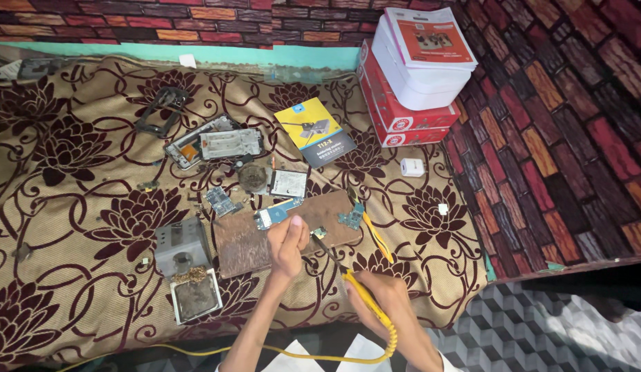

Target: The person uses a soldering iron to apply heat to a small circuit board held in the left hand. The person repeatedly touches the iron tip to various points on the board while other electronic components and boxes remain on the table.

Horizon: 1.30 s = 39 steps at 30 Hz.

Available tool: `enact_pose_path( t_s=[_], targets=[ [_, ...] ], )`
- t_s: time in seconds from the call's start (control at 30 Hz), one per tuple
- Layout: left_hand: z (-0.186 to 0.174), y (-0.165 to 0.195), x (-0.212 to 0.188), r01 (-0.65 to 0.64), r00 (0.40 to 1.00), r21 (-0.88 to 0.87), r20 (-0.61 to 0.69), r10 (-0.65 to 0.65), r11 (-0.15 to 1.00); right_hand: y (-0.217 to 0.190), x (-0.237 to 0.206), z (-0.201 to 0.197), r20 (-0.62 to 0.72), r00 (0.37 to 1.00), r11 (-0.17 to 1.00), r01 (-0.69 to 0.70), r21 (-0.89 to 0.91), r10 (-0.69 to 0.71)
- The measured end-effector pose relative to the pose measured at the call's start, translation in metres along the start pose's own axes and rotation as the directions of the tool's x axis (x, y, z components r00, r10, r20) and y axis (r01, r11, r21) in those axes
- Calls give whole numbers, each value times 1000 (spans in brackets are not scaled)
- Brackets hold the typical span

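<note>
Now my left hand [287, 241] pinches a circuit board [278, 216] on the wooden board [241, 244]; my right hand [375, 303] grips the yellow soldering iron [358, 288].

Bed covered by a floral brown cloth [72, 207]. At centre, a wooden board [245, 244]; at eight o'clock, a grey metal box [181, 242]; at two o'clock, stacked red cartons [403, 117]; at twelve, a yellow booklet [313, 131].

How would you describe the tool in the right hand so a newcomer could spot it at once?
Start at the brown wooden board in the middle of the floral cloth. Just below its right end, the right hand grips a soldering iron, tip toward the board. It alone has a bright yellow handle and a coiled yellow cord.
</note>
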<state>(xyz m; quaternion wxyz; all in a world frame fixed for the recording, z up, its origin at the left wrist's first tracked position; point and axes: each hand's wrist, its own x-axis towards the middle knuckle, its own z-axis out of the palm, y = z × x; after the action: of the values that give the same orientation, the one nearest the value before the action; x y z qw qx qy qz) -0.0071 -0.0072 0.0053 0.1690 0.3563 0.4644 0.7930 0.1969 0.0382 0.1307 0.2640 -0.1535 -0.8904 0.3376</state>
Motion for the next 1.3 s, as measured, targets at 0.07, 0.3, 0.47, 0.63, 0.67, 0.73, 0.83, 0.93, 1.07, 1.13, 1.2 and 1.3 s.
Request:
enact_pose_path(
  t_s=[0.07,0.3,0.47,0.63,0.67,0.73,0.83,0.93,1.07,1.13,1.2,1.3],
  targets=[
    [0,1,-1,14,1000,-1,-6,-14,1000,-1,0,0,-8,1000,1000,27,-6,-27],
    [0,4,0,26,1000,25,-15,-25,999,-3,1,-3,30,955,953,-297,58,296],
    [1,4,0,45,999,-20,-16,-45,999,0,-1,-2,-3,958,958,-286,-2,286],
    [1,5,1,37,999,-16,-13,-37,999,5,-5,4,19,987,985,-157,-69,159],
    [1,6,1,36,999,-7,-14,-36,999,6,-6,5,30,989,986,-142,-88,145],
    [1,8,0,41,999,1,-16,-41,999,7,-7,8,19,998,992,-51,-117,54],
    [1,11,0,47,999,14,-18,-47,999,9,-10,11,27,1000,991,-9,-137,13],
    [1,12,0,56,998,32,-17,-56,998,10,-11,12,36,999,992,7,-129,-2],
    [1,8,1,53,999,-10,-9,-54,999,8,-10,12,35,998,994,60,-93,-57],
    [1,6,0,48,999,-19,-7,-48,999,6,-11,12,48,997,992,61,-109,-56],
    [1,5,0,47,999,-13,-7,-47,999,5,-11,13,53,998,993,45,-105,-40],
    [0,3,-1,39,999,-37,-5,-39,999,4,-10,13,33,999,996,-13,-91,16]
  ],
)
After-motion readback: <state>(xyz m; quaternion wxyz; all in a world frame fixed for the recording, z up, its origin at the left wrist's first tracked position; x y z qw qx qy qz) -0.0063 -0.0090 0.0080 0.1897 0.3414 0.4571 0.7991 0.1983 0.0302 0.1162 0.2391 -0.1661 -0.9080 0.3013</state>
